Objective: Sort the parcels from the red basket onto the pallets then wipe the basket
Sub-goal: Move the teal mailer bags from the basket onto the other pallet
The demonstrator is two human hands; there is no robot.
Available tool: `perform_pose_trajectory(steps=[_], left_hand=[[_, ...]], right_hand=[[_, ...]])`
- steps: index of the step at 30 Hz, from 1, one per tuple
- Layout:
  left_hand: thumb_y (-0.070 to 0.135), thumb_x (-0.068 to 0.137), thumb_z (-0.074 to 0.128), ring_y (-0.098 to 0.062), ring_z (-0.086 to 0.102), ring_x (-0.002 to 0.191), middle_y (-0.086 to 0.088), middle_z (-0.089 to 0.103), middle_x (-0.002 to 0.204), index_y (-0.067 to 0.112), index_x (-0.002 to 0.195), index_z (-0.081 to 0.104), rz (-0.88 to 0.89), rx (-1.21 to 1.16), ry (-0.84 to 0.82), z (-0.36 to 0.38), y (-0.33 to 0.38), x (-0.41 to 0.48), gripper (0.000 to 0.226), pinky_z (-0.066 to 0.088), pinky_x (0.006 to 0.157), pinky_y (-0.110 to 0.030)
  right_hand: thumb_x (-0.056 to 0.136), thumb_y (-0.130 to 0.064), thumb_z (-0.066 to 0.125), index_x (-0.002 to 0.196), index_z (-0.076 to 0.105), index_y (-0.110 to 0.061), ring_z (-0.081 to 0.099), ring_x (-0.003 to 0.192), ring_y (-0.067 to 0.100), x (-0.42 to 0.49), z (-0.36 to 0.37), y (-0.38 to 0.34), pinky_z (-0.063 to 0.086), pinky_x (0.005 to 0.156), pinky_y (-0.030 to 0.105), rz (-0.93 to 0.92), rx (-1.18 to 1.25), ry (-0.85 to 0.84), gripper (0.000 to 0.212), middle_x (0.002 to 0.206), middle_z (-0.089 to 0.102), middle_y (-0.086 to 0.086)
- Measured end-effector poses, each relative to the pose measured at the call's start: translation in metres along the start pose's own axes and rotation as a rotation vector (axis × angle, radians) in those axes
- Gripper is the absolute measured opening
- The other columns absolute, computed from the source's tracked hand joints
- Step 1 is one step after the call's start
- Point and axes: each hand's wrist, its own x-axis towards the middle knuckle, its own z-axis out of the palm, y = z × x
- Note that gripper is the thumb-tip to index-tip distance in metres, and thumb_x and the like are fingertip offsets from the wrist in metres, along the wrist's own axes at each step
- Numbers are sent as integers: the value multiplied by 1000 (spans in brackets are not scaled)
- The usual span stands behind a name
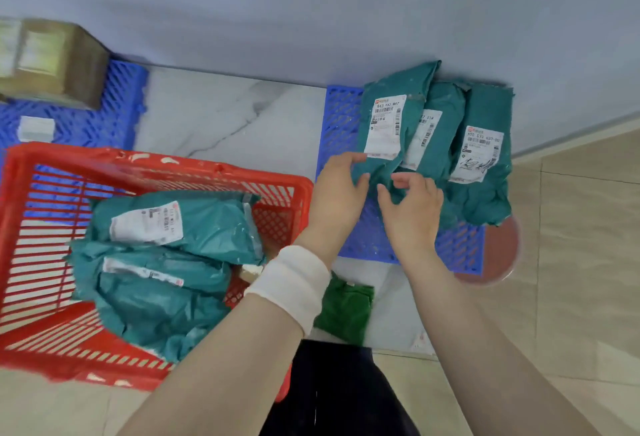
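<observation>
Parcel (382, 144) on blue pallet (341, 117), both hands (374, 200) touching.

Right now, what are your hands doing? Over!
Both hands open, left hand and right hand touching nearest teal parcel on right pallet. Two parcels left in red basket. Nothing blocking.

Teal parcels: three on right pallet (341, 113), two in red basket (52, 172); two blue pallets; one brown box (52, 61).
</observation>
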Motion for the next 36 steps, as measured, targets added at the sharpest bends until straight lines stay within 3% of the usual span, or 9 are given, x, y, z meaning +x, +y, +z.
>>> perform_pose_trajectory(steps=[4, 10, 16, 22, 27, 29, 31, 33, 36], left_hand=[[7, 85, 55, -19, 58, 104, -7, 62, 114, 11, 113, 60, 113, 35, -31, -48, -19, -54, 29, 39, 88, -21], [8, 83, 58, -17, 58, 101, -5, 63, 109, 14, 107, 63, 102, 111, -57, -131, -87, -103, 25, 32, 79, -12], [13, 83, 61, -24, 54, 112, -9, 61, 118, 12, 115, 59, 88, 249, -150, -222, -180, -117, 31, 39, 99, -33], [22, 82, 66, -22, 52, 116, -5, 60, 122, 14, 117, 58, 37, 379, -330, -279, -232, -135, 37, 40, 100, -35], [22, 80, 69, -21, 53, 116, -3, 60, 125, 16, 123, 55, 32, 411, -365, -287, -252, -137, 45, 40, 101, -33], [21, 80, 68, -21, 53, 116, -5, 59, 126, 14, 123, 55, -3, 380, -403, -285, -261, -136, 46, 41, 102, -35], [19, 81, 67, -21, 53, 116, -4, 59, 126, 13, 123, 54, -57, 341, -422, -283, -268, -133, 44, 41, 103, -35], [17, 82, 66, -20, 53, 116, -4, 59, 125, 11, 121, 55, -94, 283, -394, -284, -271, -130, 41, 39, 102, -31], [19, 83, 66, -18, 53, 116, -3, 60, 123, 13, 119, 56, -84, 202, -297, -289, -268, -128, 38, 37, 96, -23]], right_hand=[[83, -22, 63, 105, 60, -9, 47, 106, 30, -67, 1, -33, 28, 90, 27, -50, 19, -28, 26, 109, 60, 11], [80, -24, 67, 105, 61, -9, 46, 107, 33, -156, 44, -84, 28, 93, 33, -99, -45, -140, 29, 109, 58, 12], [77, -35, 71, 111, 59, -12, 45, 113, 30, -223, 115, -123, 28, 98, 31, -70, -140, -314, 43, 114, 56, 11], [75, -49, 68, 118, 57, -18, 40, 119, 26, -266, 140, -141, 27, 102, 31, -49, -239, -463, 54, 121, 55, 7], [70, -54, 70, 126, 52, -23, 37, 122, 27, -255, 144, -143, 28, 104, 35, -127, -422, -640, 66, 130, 50, 5], [72, -51, 70, 124, 55, -26, 42, 120, 28, -248, 152, -145, 34, 101, 36, -150, -508, -714, 59, 129, 52, 5], [78, -44, 67, 112, 63, -28, 51, 114, 26, -244, 162, -147, 39, 96, 36, -158, -529, -724, 37, 123, 59, 3], [84, -36, 63, 100, 68, -28, 58, 105, 24, -241, 168, -151, 42, 87, 33, -141, -498, -682, 18, 113, 66, 2], [88, -31, 58, 96, 66, -25, 60, 98, 27, -238, 164, -156, 44, 76, 32, -99, -412, -586, 13, 105, 69, 5]])
